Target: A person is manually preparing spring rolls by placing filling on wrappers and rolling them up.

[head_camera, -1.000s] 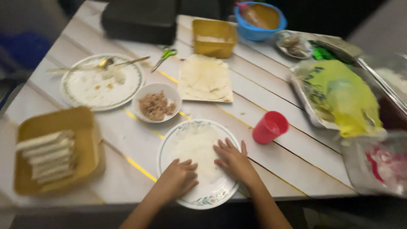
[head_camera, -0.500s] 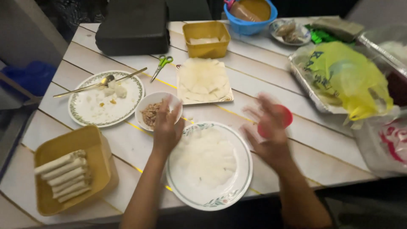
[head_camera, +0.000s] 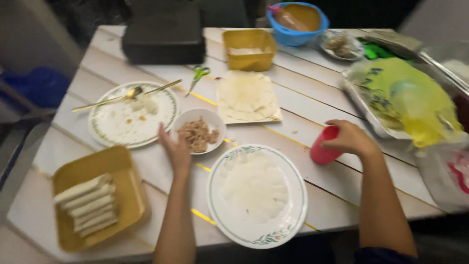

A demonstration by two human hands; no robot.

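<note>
The left hand (head_camera: 175,149) is open, fingers loose, its edge against the rim of a small white bowl (head_camera: 199,131) of brown minced filling on the pale slatted surface (head_camera: 312,122). The right hand (head_camera: 348,138) is wrapped around a red cup (head_camera: 323,146) standing just right of a large plate (head_camera: 257,194) with a thin white wrapper spread on it. A yellow tray (head_camera: 97,203) of rolled wraps lies at the near left.
</note>
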